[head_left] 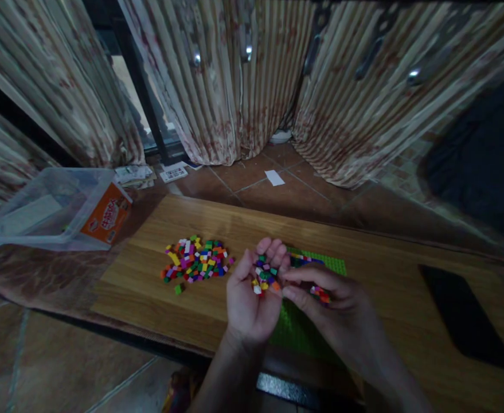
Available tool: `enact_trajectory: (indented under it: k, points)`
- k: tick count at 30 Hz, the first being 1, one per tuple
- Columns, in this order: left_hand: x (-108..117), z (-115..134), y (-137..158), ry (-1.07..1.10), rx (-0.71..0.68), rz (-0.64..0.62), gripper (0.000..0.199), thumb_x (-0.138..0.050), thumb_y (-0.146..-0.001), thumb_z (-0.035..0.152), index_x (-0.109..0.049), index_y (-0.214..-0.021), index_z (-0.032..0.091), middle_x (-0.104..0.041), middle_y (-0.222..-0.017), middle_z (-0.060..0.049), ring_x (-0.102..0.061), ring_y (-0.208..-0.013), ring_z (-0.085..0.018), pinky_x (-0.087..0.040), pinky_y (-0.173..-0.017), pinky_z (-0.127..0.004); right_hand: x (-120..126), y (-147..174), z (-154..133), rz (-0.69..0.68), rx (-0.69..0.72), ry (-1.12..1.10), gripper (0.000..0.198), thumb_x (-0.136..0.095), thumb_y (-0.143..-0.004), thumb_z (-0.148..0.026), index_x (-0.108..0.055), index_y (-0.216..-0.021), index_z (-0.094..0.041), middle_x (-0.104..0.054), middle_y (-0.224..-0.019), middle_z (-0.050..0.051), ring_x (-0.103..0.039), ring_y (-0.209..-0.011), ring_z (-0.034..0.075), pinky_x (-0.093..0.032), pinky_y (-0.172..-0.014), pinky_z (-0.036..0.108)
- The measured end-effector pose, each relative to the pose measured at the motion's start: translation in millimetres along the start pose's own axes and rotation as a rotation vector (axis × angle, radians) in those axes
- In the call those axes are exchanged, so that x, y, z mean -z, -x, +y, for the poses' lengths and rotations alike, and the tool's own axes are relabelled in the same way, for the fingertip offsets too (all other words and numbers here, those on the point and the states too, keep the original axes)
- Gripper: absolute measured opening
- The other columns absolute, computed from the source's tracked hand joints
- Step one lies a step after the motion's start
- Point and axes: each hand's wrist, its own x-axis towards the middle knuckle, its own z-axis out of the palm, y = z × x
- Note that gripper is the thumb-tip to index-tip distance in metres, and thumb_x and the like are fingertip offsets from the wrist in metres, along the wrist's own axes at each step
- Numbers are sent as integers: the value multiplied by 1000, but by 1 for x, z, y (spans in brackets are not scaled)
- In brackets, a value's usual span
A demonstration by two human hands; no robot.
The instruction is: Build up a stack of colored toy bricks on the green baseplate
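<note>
Cupped palm up, my left hand holds a small heap of colourful toy building bricks above the wooden table. My right hand meets it from the right, thumb and forefinger pinched at the edge of the heap. What sits between those fingertips is too small to make out. Red and orange bricks show in the gap by the right fingers; whether they lie in that hand or below it I cannot tell. Beneath both hands is a green studded baseplate, partly hidden, with a row of bricks along its far part.
A loose pile of mixed bricks lies left of my hands, one green brick apart from it. A clear plastic box with an orange label stands far left. A black flat object rests on the wooden table at right.
</note>
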Motion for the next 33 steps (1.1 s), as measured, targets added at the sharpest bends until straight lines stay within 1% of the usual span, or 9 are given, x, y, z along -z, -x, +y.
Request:
enact_trajectory:
  k: [6, 12, 16, 18, 20, 22, 24, 29, 33]
  points:
    - [0, 1, 2, -75, -54, -52, 37, -41, -95, 32, -71, -93, 10, -71, -96, -11, -67, -92, -17, -50, -95, -32, -20, 0, -5, 16, -35, 185, 8, -67, -80, -23, -69, -87, -26, -70, -89, -1, -65, -79, 16, -50, -71, 28]
    - [-1, 0, 0, -111, -57, -8, 30, -49, -92, 30, -71, -90, 10, -71, -96, -12, -67, -94, -18, -53, -90, -31, -14, 0, -3, 73, -4, 148, 9, -60, -87, -28, -69, -89, -27, -70, -91, 1, -66, -83, 17, -50, -70, 28]
    - [0, -1, -2, -191, -50, 120, 23, -57, -89, 30, -68, -83, 11, -69, -83, -7, -66, -74, -11, -54, -66, -19, -6, 0, -1, 197, 52, 157, 9, -60, -88, -30, -67, -92, -27, -69, -88, 0, -64, -81, 16, -49, -70, 26]
    - [2, -3, -2, -277, -39, 127, 22, -64, -84, 32, -67, -82, 10, -64, -73, -2, -56, -56, -4, -43, -46, -11, -5, 0, 0, 228, 65, 183, 8, -59, -88, -29, -66, -92, -27, -68, -87, 0, -64, -79, 15, -49, -70, 26]
    - [4, -4, -2, -363, -46, 59, 27, -71, -78, 36, -67, -82, 10, -58, -67, 2, -41, -44, 0, -27, -34, -9, -5, -1, 1, 232, 74, 205, 9, -58, -89, -28, -66, -92, -27, -68, -89, 0, -64, -81, 15, -49, -71, 27]
    - [6, -6, -1, -445, -61, -33, 31, -76, -72, 38, -66, -80, 10, -55, -65, 4, -33, -41, 2, -19, -32, -9, -5, -2, 2, 236, 86, 213, 11, -57, -90, -28, -67, -94, -27, -69, -90, 1, -65, -82, 16, -49, -72, 28]
    - [6, -7, 0, -526, -78, -85, 30, -80, -67, 36, -64, -77, 12, -55, -63, 4, -29, -40, 2, -17, -33, -9, -5, -3, 3, 244, 93, 211, 13, -55, -90, -28, -67, -95, -27, -69, -92, 2, -65, -84, 16, -49, -73, 28]
    - [7, -10, 1, -655, -124, -98, 27, -81, -67, 32, -62, -78, 15, -47, -52, 8, -26, -38, 1, -18, -36, -11, -7, -4, 5, 265, 53, 191, 14, -57, -89, -26, -68, -97, -27, -70, -92, 2, -65, -84, 16, -50, -74, 29]
    - [8, -10, 1, -678, -102, -134, 27, -77, -72, 36, -60, -74, 15, -43, -53, 8, -27, -40, 0, -20, -37, -12, -9, -3, 6, 226, -2, 31, 15, -58, -87, -27, -68, -99, -27, -71, -91, 1, -66, -81, 15, -52, -73, 28]
